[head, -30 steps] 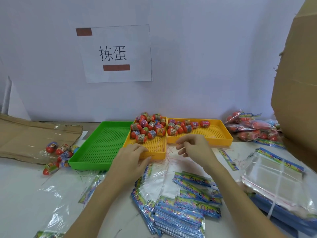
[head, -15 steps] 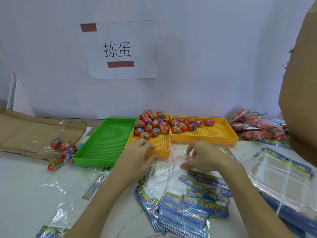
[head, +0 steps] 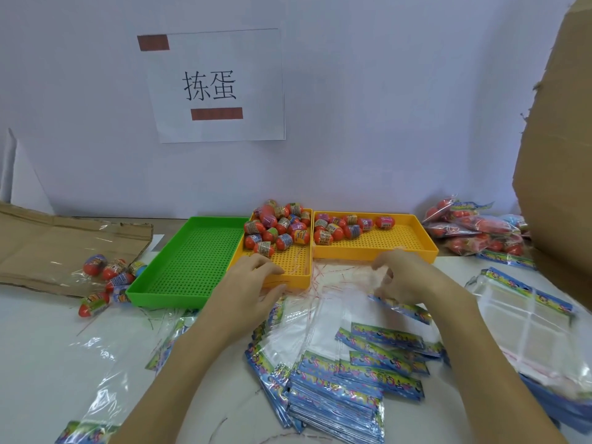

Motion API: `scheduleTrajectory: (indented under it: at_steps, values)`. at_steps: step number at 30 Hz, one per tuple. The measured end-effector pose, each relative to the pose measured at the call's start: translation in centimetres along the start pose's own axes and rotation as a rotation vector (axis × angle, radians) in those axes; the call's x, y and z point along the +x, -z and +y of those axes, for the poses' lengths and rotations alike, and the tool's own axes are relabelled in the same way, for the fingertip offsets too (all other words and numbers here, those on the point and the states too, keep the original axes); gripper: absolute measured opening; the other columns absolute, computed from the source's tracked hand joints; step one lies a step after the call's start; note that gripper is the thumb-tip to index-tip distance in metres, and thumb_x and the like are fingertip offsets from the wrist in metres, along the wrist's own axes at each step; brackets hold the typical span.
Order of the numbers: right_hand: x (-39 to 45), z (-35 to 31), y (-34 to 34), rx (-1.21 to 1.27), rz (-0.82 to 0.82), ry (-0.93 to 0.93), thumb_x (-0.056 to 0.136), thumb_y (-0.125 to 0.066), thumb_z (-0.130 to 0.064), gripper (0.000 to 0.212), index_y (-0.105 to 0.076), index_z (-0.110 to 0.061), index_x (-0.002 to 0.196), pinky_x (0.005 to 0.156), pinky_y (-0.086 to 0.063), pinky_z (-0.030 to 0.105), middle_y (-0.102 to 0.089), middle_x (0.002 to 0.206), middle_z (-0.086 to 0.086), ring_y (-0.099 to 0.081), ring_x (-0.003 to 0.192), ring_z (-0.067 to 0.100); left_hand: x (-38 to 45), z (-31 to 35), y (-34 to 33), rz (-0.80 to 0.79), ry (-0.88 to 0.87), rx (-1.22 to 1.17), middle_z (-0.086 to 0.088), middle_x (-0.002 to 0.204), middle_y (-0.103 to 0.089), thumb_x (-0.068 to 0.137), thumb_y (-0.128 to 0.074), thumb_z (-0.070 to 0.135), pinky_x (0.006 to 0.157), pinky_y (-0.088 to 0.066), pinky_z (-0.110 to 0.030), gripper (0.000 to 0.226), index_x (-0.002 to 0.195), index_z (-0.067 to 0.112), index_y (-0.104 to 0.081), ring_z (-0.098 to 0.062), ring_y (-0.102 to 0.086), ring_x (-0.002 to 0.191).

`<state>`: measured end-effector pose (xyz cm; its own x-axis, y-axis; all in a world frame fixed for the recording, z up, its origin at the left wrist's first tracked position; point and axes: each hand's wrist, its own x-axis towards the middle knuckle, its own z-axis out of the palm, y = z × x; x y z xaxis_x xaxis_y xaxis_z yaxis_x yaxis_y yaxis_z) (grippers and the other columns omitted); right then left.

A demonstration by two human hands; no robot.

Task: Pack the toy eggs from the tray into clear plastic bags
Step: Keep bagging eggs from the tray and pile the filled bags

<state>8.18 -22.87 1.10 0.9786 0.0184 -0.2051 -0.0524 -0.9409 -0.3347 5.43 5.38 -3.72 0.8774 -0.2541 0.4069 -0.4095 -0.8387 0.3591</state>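
Several orange toy eggs [head: 278, 229] are heaped in the left yellow tray [head: 288, 278], and more eggs [head: 336, 227] lie in the right yellow tray [head: 400, 248]. Clear plastic bags with blue headers [head: 339, 389] lie fanned out on the table in front of the trays. My left hand [head: 253, 283] rests with relaxed fingers on the front rim of the left yellow tray and holds nothing. My right hand [head: 410, 277] has its fingers curled down and pinches the top of one clear bag [head: 400, 307] just in front of the right tray.
An empty green tray [head: 192, 261] sits left of the yellow ones. Loose bagged eggs [head: 109, 277] lie beside flat cardboard [head: 64, 245] at the left. Filled bags [head: 474, 232] pile at the back right, near a tall cardboard sheet [head: 557, 155]. Another bag stack [head: 528, 325] lies at the right.
My right hand came down from the tray edge onto the bags and curled its fingers on one bag. My left hand stayed at the yellow tray's front rim.
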Motion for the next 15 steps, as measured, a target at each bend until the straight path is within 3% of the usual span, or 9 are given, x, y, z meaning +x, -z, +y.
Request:
scheduleTrajectory:
  at_steps: [3, 6, 9, 12, 13, 15]
  values:
    - [0.6, -0.1, 0.0, 0.128, 0.176, 0.046, 0.102, -0.064, -0.016, 0.044, -0.053, -0.016, 0.145, 0.071, -0.045, 0.026, -0.063, 0.121, 0.011, -0.061, 0.093, 0.02, -0.1, 0.2, 0.1, 0.013, 0.013, -0.007, 0.004, 0.132, -0.057, 0.103, -0.064, 0.037, 0.106, -0.039, -0.025, 0.041, 0.139, 0.017, -0.064, -0.013, -0.049, 0.127]
    - [0.6, -1.1, 0.0, 0.377, 0.302, 0.2, 0.107, -0.054, -0.021, 0.031, -0.057, -0.019, 0.138, 0.053, -0.042, 0.023, -0.065, 0.084, -0.003, -0.059, 0.068, 0.003, 0.1, 0.8, 0.3, 0.116, -0.011, 0.01, -0.001, 0.137, -0.056, 0.102, -0.066, 0.033, 0.111, -0.034, -0.024, 0.044, 0.141, 0.013, -0.062, -0.016, -0.047, 0.131]
    - [-0.3, -2.6, -0.1, 0.755, 0.152, 0.309, 0.108, -0.052, -0.026, 0.025, -0.063, -0.022, 0.13, 0.061, -0.058, 0.025, -0.076, 0.09, 0.002, -0.072, 0.078, 0.006, 0.2, 1.9, 0.4, 0.257, -0.051, -0.184, 0.005, 0.127, -0.062, 0.101, -0.063, 0.042, 0.109, -0.037, -0.016, 0.039, 0.128, 0.015, -0.071, -0.009, -0.054, 0.124]
    - [-0.8, -3.6, -0.7, 1.044, -0.106, 0.434, 0.109, -0.049, -0.03, 0.028, -0.066, -0.019, 0.128, 0.079, -0.06, 0.032, -0.076, 0.103, 0.017, -0.075, 0.094, 0.027, 0.2, 3.2, 0.1, 0.108, 0.116, -0.579, 0.015, 0.126, -0.065, 0.091, -0.066, 0.067, 0.097, -0.054, -0.022, 0.059, 0.137, 0.029, -0.062, 0.001, -0.064, 0.113]
    - [-0.8, -3.8, -0.9, 1.085, -0.144, 0.454, 0.109, -0.049, -0.031, 0.029, -0.069, -0.019, 0.126, 0.085, -0.058, 0.038, -0.074, 0.107, 0.02, -0.072, 0.098, 0.033, 0.2, 3.5, 0.0, 0.042, 0.189, -0.692, 0.015, 0.126, -0.066, 0.083, -0.069, 0.072, 0.092, -0.057, -0.024, 0.072, 0.141, 0.032, -0.056, 0.0, -0.068, 0.109]
    - [-0.6, -4.0, -1.3, 1.136, -0.186, 0.465, 0.109, -0.047, -0.032, 0.032, -0.072, -0.02, 0.125, 0.088, -0.055, 0.04, -0.074, 0.104, 0.014, -0.069, 0.097, 0.029, 0.3, 3.6, -0.1, -0.028, 0.309, -0.899, 0.008, 0.123, -0.072, 0.074, -0.08, 0.069, 0.082, -0.061, -0.027, 0.086, 0.145, 0.031, -0.05, -0.013, -0.076, 0.097]
